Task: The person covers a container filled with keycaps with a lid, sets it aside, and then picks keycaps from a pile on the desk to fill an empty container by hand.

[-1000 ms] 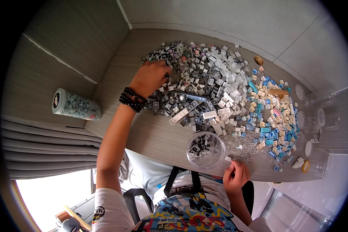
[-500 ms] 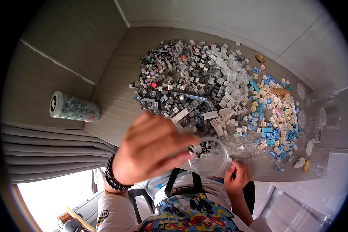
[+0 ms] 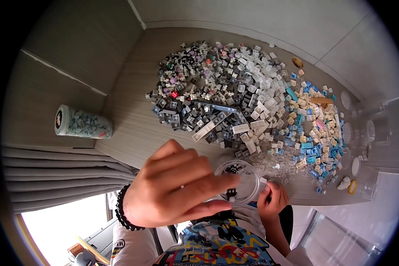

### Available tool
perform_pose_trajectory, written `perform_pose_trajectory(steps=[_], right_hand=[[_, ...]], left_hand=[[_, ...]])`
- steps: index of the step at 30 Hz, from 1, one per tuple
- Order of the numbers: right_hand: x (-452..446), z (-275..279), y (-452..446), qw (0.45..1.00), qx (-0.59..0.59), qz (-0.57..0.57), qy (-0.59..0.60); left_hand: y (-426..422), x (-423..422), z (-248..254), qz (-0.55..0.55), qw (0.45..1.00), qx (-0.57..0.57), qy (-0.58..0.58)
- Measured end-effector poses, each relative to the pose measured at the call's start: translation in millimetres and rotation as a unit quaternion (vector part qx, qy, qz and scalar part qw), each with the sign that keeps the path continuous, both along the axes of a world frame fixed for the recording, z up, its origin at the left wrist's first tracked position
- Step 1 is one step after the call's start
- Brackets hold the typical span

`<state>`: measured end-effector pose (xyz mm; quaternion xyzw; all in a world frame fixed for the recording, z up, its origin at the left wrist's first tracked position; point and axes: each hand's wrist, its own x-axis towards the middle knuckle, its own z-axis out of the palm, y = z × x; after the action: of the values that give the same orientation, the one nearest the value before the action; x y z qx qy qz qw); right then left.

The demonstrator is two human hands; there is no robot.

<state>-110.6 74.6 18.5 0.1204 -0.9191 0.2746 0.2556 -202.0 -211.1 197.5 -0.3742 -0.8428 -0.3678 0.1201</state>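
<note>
My left hand (image 3: 234, 191), with a black beaded bracelet at the wrist, reaches over the round clear jar (image 3: 255, 181). Between its thumb and index finger is a small black piece (image 3: 231, 194). Black pieces lie inside the jar, partly hidden by my fingers. Beside the jar's right edge, my right hand (image 3: 272, 200) is curled, its fingertips at a small white piece (image 3: 263, 181). Beyond both hands spreads a large pile of grey, black and white keycap-like pieces (image 3: 248, 102), with blue and cream ones (image 3: 314, 142) on the right.
A filled clear jar (image 3: 86, 123) lies on its side at the left. Clear containers (image 3: 371, 131) stand along the right side, near round lids and a yellow ring (image 3: 352, 187). A brown oval object (image 3: 297, 62) sits near the back wall. A grey curtain (image 3: 66, 170) hangs at lower left.
My left hand has come from the pile's left part toward me and over the jar, and a black piece now shows between its fingers. My right hand has stayed almost still beside the jar.
</note>
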Motion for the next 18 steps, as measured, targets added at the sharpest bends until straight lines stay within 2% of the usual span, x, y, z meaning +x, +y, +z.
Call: perform_pose_trajectory(steps=[2,5,7,10,13,15,18], right_hand=[[-1,0,1,1.0,0.001,0.003,0.003],[2,1,1,1.0,-0.001,-0.001,-0.007],[3,1,1,1.0,-0.007,-0.001,-0.018],[1,1,1,1.0,-0.008,0.003,-0.012],[2,0,2,1.0,-0.001,-0.002,-0.012],[2,0,2,1.0,-0.003,-0.001,-0.009],[3,1,2,1.0,-0.002,0.002,-0.011]], left_hand=[[-4,-9,0,0.054,0.997,0.045,0.017],[-19,-42,-10,0.263,0.96,0.086,-0.04],[-26,-85,-39,0.29,0.956,0.037,-0.03],[-19,-121,-85,0.287,0.957,-0.019,-0.03],[-4,-135,-105,0.261,0.96,-0.078,-0.066],[2,-139,-110,0.159,0.98,-0.116,-0.009],[6,-148,-122,0.163,0.969,-0.184,0.032]])
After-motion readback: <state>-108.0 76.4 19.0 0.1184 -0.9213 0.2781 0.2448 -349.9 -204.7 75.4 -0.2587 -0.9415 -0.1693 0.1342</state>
